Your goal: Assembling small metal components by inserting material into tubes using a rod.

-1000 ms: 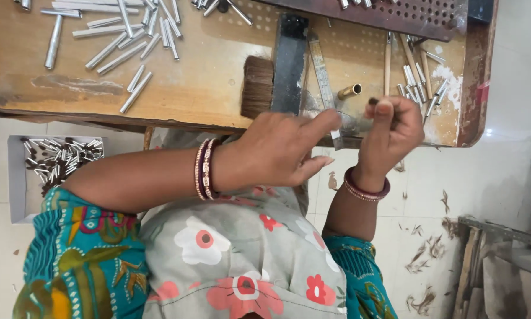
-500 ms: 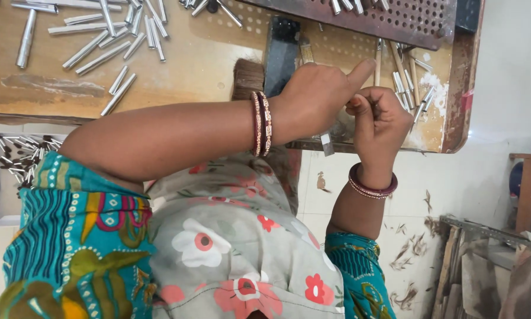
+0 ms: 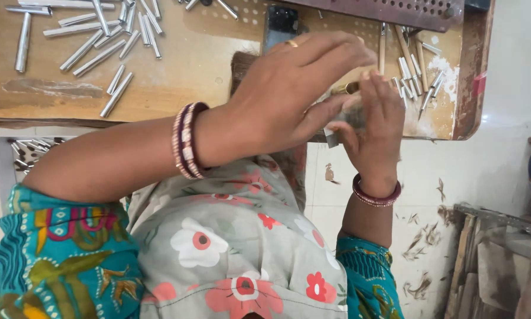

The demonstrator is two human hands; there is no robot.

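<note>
Head view: left hand [image 3: 283, 100] and right hand [image 3: 375, 121] pinch a brass piece [image 3: 345, 88]; loosened fingers drop it toward 6 o'clock, off the workbench [image 3: 177, 88]

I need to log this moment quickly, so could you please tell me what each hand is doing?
Left hand: fingers curled over a small brass-coloured piece; grip cannot be told.
Right hand: fingers raised beside it; hold unclear.

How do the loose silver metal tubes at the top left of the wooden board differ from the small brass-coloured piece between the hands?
The silver metal tubes are many, long and slim, lying scattered and untouched on the wooden board. The small brass-coloured piece is single, short and golden, and sits between the left hand and right hand, mostly covered. Both look like cylindrical metal parts.
</note>
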